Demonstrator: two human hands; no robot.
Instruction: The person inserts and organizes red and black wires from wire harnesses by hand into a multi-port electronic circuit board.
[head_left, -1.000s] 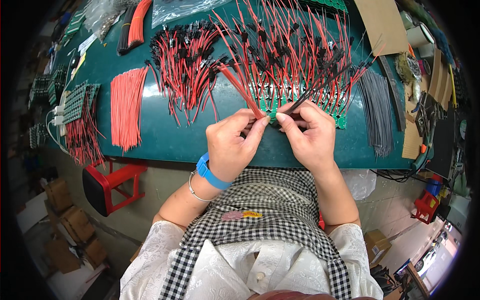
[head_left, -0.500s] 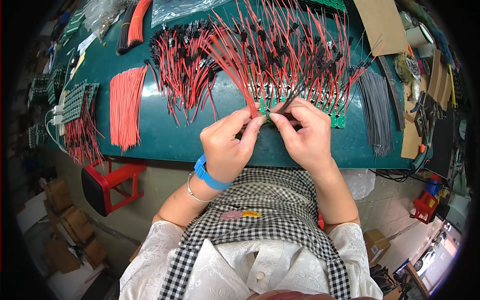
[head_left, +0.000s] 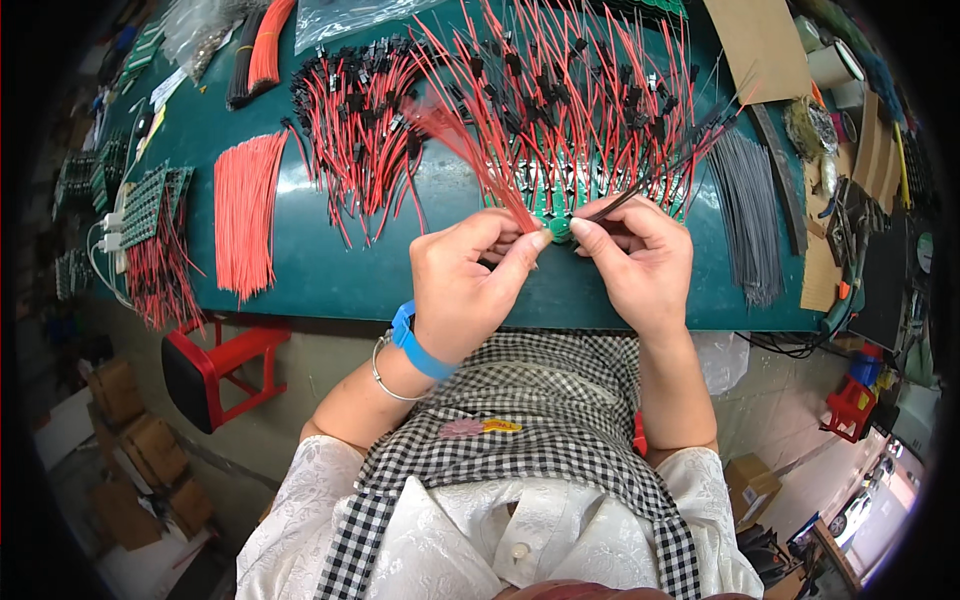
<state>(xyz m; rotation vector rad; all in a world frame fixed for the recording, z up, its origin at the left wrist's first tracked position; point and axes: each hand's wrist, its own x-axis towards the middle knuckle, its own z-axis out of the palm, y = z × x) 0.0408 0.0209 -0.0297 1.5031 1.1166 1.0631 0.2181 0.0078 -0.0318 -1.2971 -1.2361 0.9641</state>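
Observation:
My left hand (head_left: pixel 475 272) is closed on a bundle of red wires (head_left: pixel 505 190), which fans up and away from the fingers. In my right hand (head_left: pixel 640 258) a bundle of black wires (head_left: pixel 635 192) is pinched, its ends slanting to the upper right. Both hands are close together over the near edge of a row of green circuit boards (head_left: pixel 558 229), thumbs toward each other. Many red and black leads with black connectors (head_left: pixel 580 100) stand up from the boards behind. Which wire tips touch a board is too small to tell.
On the green table (head_left: pixel 330 290) lie a stack of red wires (head_left: pixel 247 215), a heap of connector leads (head_left: pixel 360 130) and dark grey wires (head_left: pixel 748 215). Wired boards (head_left: pixel 160 215) hang over the left edge. A black-topped red stool (head_left: pixel 215 375) stands below.
Both hands have moved slightly right along the board row, still holding their wire bundles. The gap between them has widened a little, and the table has shifted slightly in view.

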